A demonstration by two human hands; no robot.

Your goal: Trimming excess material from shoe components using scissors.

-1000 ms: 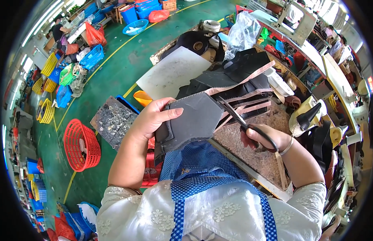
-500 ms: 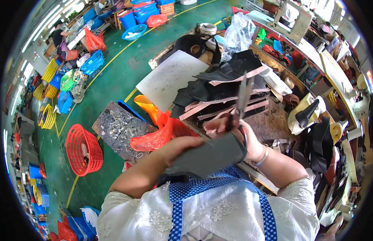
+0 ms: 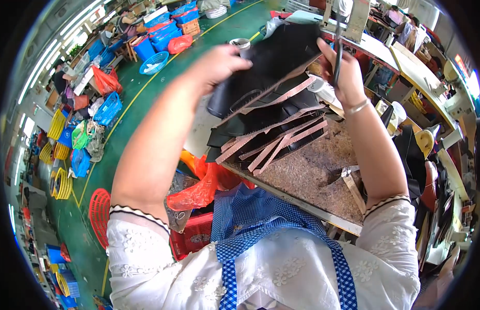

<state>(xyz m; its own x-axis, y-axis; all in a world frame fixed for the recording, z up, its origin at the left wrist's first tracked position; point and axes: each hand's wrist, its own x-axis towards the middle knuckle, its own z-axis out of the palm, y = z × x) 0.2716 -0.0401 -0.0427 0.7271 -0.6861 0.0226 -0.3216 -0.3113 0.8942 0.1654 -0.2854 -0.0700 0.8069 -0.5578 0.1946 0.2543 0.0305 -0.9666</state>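
Note:
A blurred black sheet piece (image 3: 289, 49), leather-like, with a pale pinkish edge, lies tilted over a stack of similar black pieces (image 3: 297, 111). At its far left edge my left hand (image 3: 214, 67) is closed, thumb over the black material; motion smears the fingers somewhat. My right hand (image 3: 348, 77) is at the right end of the same piece, its index finger stretched to the edge. It also holds dark scissors (image 3: 338, 54), blades pointing up and away. Pale toothed edges of the stacked pieces face me.
The stack rests on a worn brown worktable (image 3: 312, 160). Pale strips (image 3: 352, 188) lie at its right. Left of the table are a red plastic bag (image 3: 198, 191), a red crate (image 3: 196, 235) and a red basket (image 3: 99, 214). A white machine part (image 3: 328, 95) stands beyond the stack.
Both hands have moved forward from near my chest to over the stack. The piece they held there, grey side showing, is now over the stack, black side showing. The scissors moved with my right hand.

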